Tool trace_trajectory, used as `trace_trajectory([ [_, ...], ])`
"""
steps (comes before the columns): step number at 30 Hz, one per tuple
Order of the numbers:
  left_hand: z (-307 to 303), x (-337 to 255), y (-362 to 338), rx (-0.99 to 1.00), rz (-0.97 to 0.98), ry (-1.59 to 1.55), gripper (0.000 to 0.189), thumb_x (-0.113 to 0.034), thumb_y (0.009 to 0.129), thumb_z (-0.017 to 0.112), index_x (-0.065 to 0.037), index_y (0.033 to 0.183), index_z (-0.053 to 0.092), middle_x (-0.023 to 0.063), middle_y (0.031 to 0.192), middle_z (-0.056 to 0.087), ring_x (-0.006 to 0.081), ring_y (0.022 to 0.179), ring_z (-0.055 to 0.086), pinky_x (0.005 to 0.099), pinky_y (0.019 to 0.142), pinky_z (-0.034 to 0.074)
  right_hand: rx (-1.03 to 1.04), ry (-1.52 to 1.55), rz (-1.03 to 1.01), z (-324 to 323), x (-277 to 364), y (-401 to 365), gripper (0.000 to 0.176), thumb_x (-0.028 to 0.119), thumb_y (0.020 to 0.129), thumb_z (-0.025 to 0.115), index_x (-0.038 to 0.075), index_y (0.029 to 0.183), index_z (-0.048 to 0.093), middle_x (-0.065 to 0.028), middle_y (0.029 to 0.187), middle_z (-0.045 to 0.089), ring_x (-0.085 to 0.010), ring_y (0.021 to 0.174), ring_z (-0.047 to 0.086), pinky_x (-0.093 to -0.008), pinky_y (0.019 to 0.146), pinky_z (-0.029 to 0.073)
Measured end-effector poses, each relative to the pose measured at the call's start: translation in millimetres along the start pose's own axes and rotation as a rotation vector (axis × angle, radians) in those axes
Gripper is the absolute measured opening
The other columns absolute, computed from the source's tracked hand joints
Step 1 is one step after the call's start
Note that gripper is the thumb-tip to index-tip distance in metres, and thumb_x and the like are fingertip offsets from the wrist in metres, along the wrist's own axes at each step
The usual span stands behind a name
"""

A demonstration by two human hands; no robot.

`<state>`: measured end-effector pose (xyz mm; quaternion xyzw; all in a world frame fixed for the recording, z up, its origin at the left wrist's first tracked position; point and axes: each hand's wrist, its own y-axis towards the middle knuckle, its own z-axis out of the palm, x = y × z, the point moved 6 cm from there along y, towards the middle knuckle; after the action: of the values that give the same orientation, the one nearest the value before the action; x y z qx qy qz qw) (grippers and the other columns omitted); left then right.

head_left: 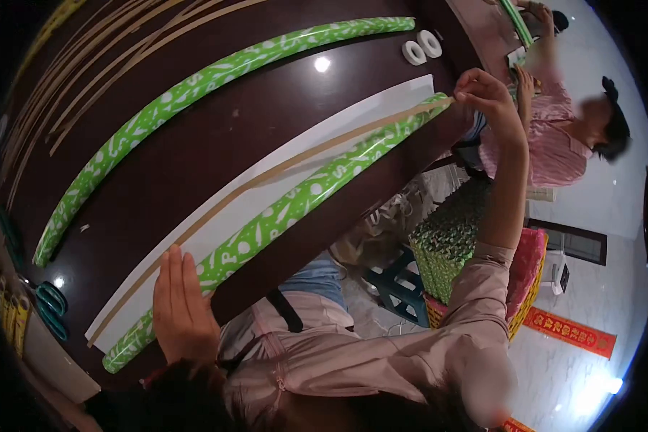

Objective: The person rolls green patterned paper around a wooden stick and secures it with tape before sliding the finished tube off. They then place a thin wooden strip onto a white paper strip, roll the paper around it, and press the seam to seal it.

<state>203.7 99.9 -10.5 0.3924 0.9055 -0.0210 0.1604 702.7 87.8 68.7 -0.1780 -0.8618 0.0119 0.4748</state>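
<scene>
A sheet of paper, white side up (223,216), lies on the dark table (266,108), its near edge rolled into a green patterned tube (317,189). Along the sheet runs a thin tan strip (266,175), slightly bowed. My left hand (182,302) rests flat over the strip and the tube near their left part, fingers stretched out. At the far right end, my right hand (486,101) pinches the strip's tip between thumb and fingers, beside the end of the tube.
Another green patterned tube (216,81) curves across the table beyond. Several tan strips (101,61) lie at the upper left, two white tape rolls (422,48) at the upper right, and scissors (50,309) at the left edge. A person in pink (547,129) works at the right.
</scene>
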Motion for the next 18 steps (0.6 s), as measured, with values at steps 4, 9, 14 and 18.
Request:
trace_trajectory([
  [4,5,2,-2,0.019,0.021,-0.021,0.047,0.001,0.084,0.057,0.012,0.129,0.049,0.0291,0.135,0.049,0.0438,0.126,0.048,0.0475,0.103,0.043,-0.084,-0.148,0.003,-8,-20,16,0.019,0.011,0.083,0.075,0.005,0.096,0.063,-0.0014,0.089,0.068,-0.0087,0.085,0.063,-0.0255,0.076,0.050],
  [9,8,3,-4,0.010,-0.040,0.057,0.041,-0.006,0.091,0.050,0.013,0.128,0.048,0.0302,0.132,0.051,0.0439,0.125,0.049,0.0475,0.104,0.043,-0.142,-0.054,-0.114,15,-36,30,0.019,0.004,0.080,0.075,0.002,0.093,0.063,-0.0047,0.082,0.067,-0.0118,0.080,0.065,-0.0268,0.074,0.051],
  [14,12,5,-8,-0.027,0.039,0.118,0.038,-0.009,0.095,0.047,0.013,0.127,0.048,0.0299,0.132,0.051,0.0425,0.124,0.051,0.0475,0.102,0.046,-0.221,-0.184,-0.143,24,-38,31,0.023,0.003,0.075,0.078,0.000,0.093,0.063,-0.0049,0.080,0.067,-0.0121,0.078,0.065,-0.0278,0.070,0.051],
  [18,13,6,-9,-0.054,0.072,0.138,0.038,-0.011,0.097,0.046,0.013,0.126,0.049,0.0302,0.130,0.052,0.0424,0.123,0.052,0.0481,0.101,0.047,-0.227,-0.299,-0.151,29,-43,34,0.023,0.002,0.075,0.077,0.001,0.093,0.063,-0.0047,0.080,0.066,-0.0112,0.078,0.064,-0.0269,0.070,0.051],
])
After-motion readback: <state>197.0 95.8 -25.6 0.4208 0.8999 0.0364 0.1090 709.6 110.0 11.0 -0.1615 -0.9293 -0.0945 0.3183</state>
